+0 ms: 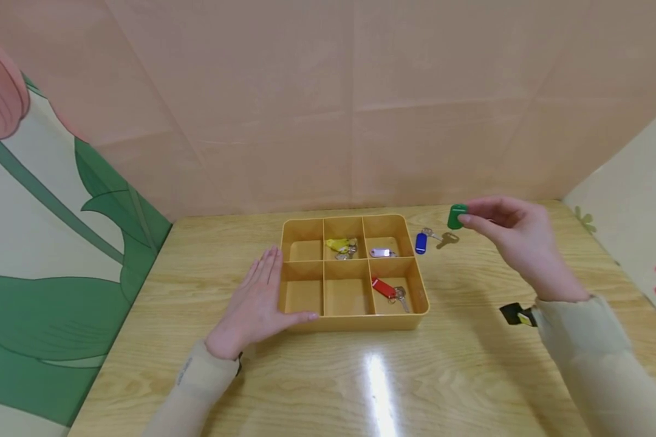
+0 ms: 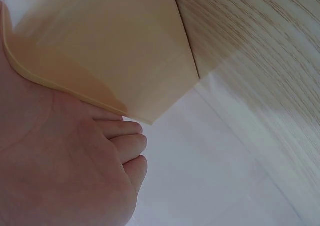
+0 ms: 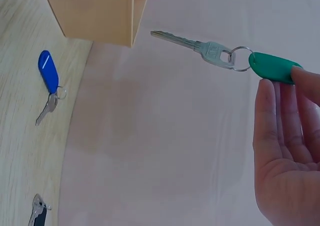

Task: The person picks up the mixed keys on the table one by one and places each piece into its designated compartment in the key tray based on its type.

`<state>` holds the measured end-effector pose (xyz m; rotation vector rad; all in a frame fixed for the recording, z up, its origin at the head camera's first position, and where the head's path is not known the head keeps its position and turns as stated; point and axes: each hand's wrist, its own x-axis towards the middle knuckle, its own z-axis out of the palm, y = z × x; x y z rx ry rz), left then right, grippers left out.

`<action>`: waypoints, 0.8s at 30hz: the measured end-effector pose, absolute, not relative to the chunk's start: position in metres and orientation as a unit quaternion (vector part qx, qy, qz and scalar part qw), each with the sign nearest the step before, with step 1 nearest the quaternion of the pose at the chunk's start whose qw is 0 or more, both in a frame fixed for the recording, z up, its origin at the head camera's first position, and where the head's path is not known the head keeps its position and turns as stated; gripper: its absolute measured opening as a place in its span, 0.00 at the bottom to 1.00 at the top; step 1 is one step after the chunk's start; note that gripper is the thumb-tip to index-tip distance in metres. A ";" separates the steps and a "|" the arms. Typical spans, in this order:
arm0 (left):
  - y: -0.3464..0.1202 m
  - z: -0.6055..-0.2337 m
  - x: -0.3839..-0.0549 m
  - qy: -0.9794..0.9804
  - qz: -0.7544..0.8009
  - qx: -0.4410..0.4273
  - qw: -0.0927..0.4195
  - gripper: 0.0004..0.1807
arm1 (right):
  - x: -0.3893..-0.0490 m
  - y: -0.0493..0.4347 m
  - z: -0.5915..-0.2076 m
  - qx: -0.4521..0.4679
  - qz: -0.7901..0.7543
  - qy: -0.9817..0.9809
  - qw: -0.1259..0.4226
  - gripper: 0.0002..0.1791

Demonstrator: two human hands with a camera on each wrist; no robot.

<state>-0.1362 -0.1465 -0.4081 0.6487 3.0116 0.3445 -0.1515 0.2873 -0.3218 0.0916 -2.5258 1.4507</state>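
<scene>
My right hand (image 1: 516, 237) pinches a green key tag (image 1: 457, 216) between thumb and fingers, above the table to the right of the tray. In the right wrist view, a silver key (image 3: 215, 53) hangs from the green tag by a ring. My left hand (image 1: 254, 303) lies with straight fingers along the left side of the yellow-tan divided tray (image 1: 355, 323), its thumb at the front rim. Inside the tray are a yellow-tagged key (image 1: 337, 245) back middle, a pale lilac tag (image 1: 381, 252) back right and a red-tagged key (image 1: 384, 287) front right.
A blue key tag (image 1: 421, 243) with its key lies on the table beside the tray's back right corner. In the right wrist view, a dark-tagged key (image 3: 37, 213) lies further along. A draped cloth (image 1: 355, 121) rises behind the wooden table (image 1: 459, 376).
</scene>
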 end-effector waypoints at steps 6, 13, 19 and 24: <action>-0.146 -0.407 -0.137 0.972 0.109 0.208 0.024 0.75 | -0.152 0.283 -0.320 0.047 0.509 -0.851 0.121 0.19; -0.146 -0.406 -0.137 0.972 0.106 0.206 0.024 0.75 | -0.154 0.278 -0.318 0.053 0.505 -0.852 0.128 0.17; -0.146 -0.406 -0.137 0.972 0.106 0.208 0.023 0.74 | -0.154 0.274 -0.317 0.060 0.509 -0.848 0.134 0.17; -0.147 -0.406 -0.136 0.972 0.105 0.208 0.021 0.74 | -0.152 0.271 -0.317 0.072 0.520 -0.840 0.140 0.16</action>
